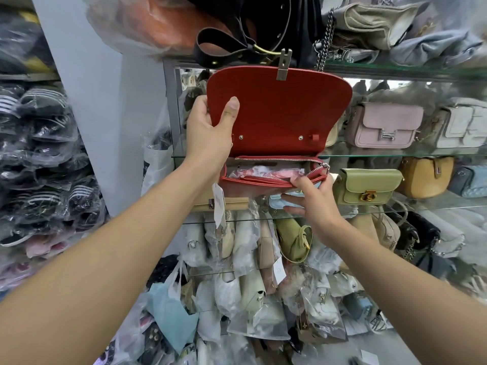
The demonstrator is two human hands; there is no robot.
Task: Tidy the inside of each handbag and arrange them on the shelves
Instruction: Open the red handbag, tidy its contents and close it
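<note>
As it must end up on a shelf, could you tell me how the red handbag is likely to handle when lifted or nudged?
Probably fairly stiff: the red handbag has its flap standing flat with the left hand pinching one side. Likely light: the stuffing inside looks like crumpled plastic. The metal clasp may pull the flap shut once released.

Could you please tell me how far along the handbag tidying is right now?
Looks done: the pink bag and green bag sit on glass shelves. In hand: the red bag, flap held up by the left-hand grip, zip open, stuffing showing, right-hand grip pinching its front corner. Left: shelving it, plus the wrapped bags piled below.
</note>
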